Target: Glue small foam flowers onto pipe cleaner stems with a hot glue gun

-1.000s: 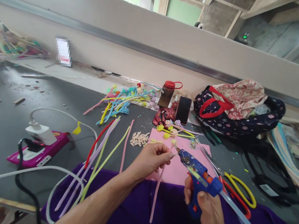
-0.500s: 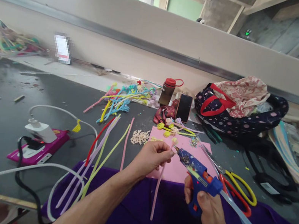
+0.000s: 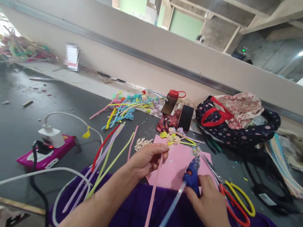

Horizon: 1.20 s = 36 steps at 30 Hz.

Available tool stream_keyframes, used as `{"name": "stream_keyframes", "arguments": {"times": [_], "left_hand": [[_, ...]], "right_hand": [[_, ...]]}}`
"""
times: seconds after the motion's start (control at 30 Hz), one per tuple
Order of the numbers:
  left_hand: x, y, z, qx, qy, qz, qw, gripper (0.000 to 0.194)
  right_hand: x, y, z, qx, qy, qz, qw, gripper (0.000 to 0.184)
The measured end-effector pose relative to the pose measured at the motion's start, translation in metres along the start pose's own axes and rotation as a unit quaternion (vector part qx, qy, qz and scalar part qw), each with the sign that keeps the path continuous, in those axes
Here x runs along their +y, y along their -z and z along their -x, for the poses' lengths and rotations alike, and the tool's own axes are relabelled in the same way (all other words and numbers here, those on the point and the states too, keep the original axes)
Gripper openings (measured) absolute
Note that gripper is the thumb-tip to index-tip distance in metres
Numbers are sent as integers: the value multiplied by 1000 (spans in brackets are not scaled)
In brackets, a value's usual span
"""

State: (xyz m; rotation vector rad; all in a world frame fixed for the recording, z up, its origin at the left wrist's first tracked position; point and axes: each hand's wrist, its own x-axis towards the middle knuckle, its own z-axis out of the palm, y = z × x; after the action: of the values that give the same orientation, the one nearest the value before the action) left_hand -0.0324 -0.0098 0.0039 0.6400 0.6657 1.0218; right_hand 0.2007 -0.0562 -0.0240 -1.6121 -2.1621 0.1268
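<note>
My left hand (image 3: pixel 147 157) pinches a pink pipe cleaner (image 3: pixel 151 203) near its upper end, and the rest hangs down past the sheet. In my right hand (image 3: pixel 208 197) is a blue glue gun (image 3: pixel 191 175), its nozzle pointing away over the pink sheet (image 3: pixel 172 172). A long translucent glue stick (image 3: pixel 165 221) sticks out of its back towards me. Just beyond my left fingertips lie small yellow and pink pipe-cleaner flowers (image 3: pixel 171 136). Pale short pieces (image 3: pixel 142 144) are heaped left of the sheet. My right fingers partly hide the gun's handle.
Scissors (image 3: pixel 238 201) with red and yellow handles lie right of the sheet. Loose pipe cleaners (image 3: pixel 114 158) and a magenta power strip (image 3: pixel 65 149) with cables are at left. A bottle (image 3: pixel 170 103), a phone (image 3: pixel 185 118) and a dotted bag (image 3: pixel 232 133) stand behind.
The glue gun has swung from pointing at the pipe cleaner's top to pointing away, apart from it. My left hand has shifted slightly left with the pink pipe cleaner. The view has tilted.
</note>
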Motion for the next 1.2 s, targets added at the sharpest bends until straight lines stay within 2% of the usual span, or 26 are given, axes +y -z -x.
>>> {"name": "stream_keyframes", "arguments": {"times": [0.13, 0.3, 0.4, 0.47, 0.5, 0.57, 0.67, 0.8, 0.93, 1.2], "left_hand": [[-2, 0, 1, -21, -1, 3, 1000, 21], [-4, -1, 3, -35, -9, 0, 999, 19], [-5, -5, 5, -42, 2, -20, 999, 20], [-6, -9, 7, -52, 15, -48, 997, 23], [-7, -11, 8, -55, 19, -62, 996, 24], [-8, -14, 10, -53, 26, -85, 995, 24], [-8, -18, 11, -42, 24, -101, 994, 23], [-7, -20, 12, -38, 23, -116, 992, 22], [-9, -20, 12, -53, 34, -114, 992, 21], [-13, -18, 12, -59, 33, -94, 993, 20]], "right_hand": [[-9, -17, 7, -16, 27, 140, 990, 32], [-19, -25, 13, -69, 55, 178, 980, 29], [-18, -11, 10, -39, 68, 126, 989, 31], [-19, 6, 3, 17, 83, 35, 996, 28], [-21, 15, -1, 26, 92, -35, 995, 22], [-27, 31, -12, 37, 101, -160, 981, 12], [-39, 43, -31, 63, 115, -237, 963, 9], [-50, 40, -46, 69, 164, -262, 949, 10], [-50, 36, -50, 66, 219, -263, 937, 9], [-45, 34, -49, 79, 255, -212, 940, 11]]}}
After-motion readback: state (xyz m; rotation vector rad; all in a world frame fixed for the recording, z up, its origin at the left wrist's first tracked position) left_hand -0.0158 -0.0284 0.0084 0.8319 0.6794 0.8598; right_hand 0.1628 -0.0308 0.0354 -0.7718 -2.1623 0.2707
